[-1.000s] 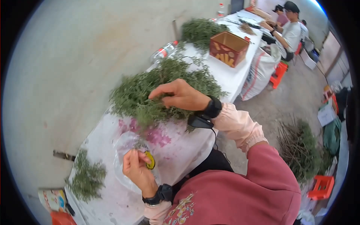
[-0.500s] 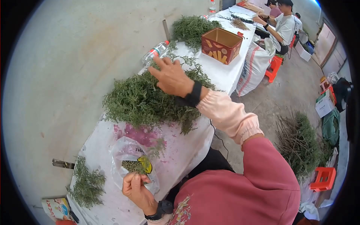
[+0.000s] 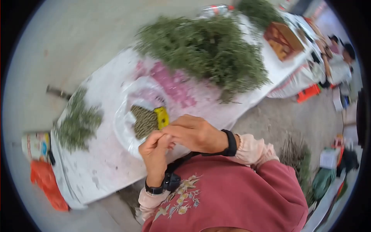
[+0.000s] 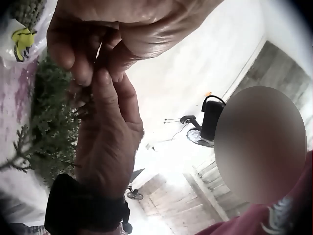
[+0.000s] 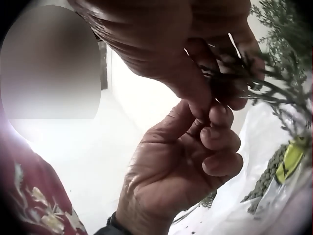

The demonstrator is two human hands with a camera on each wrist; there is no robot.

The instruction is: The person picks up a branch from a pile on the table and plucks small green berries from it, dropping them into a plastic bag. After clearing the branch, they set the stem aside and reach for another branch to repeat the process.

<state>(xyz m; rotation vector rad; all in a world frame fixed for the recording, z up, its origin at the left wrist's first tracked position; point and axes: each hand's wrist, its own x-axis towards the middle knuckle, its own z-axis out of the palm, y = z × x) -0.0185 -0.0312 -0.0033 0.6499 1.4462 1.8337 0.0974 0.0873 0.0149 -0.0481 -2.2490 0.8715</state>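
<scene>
My left hand and right hand meet fingertip to fingertip in front of my chest, close by the near rim of a clear plastic bag. In the right wrist view a green leafy sprig runs into the fingers of my right hand, which pinch its stem. My left thumb and fingertips press together right at that point, the stem end hidden among the fingers. The bag lies open on the table, with small round green pieces heaped inside and a yellow printed patch on its side.
A large pile of green branches covers the table's far middle, with a smaller bunch at the left end. Beyond are a red box, a plastic bottle and a seated person. A red bag hangs at the left.
My right hand has come back from over the branch pile to meet the left hand. The head view has turned, so the table sits differently.
</scene>
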